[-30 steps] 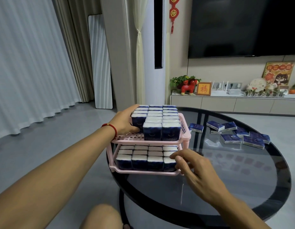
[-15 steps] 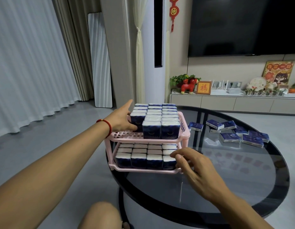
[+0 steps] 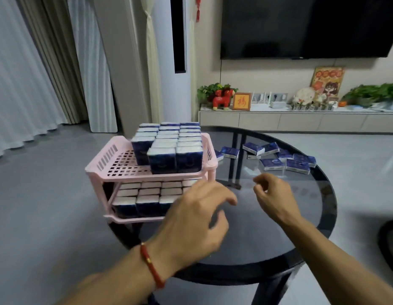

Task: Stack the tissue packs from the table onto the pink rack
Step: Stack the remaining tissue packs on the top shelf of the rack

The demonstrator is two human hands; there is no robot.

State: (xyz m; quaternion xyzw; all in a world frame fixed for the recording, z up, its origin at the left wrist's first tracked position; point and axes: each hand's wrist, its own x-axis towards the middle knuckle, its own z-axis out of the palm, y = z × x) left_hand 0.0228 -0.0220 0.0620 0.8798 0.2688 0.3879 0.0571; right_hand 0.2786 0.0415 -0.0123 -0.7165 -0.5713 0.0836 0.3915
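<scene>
Your left hand [image 3: 197, 219] hovers in front of the pink rack [image 3: 107, 170] with fingers loosely curled and spread, holding nothing; your right hand [image 3: 275, 198] hangs over bare glass, fingers half curled, also holding nothing. The rack sits at the left edge of the round glass table [image 3: 268, 238], both tiers packed with upright tissue packs [image 3: 164, 160], open mesh left on the top tier's left side. Loose tissue packs [image 3: 297, 166] lie flat near the far right rim, well apart from both hands.
</scene>
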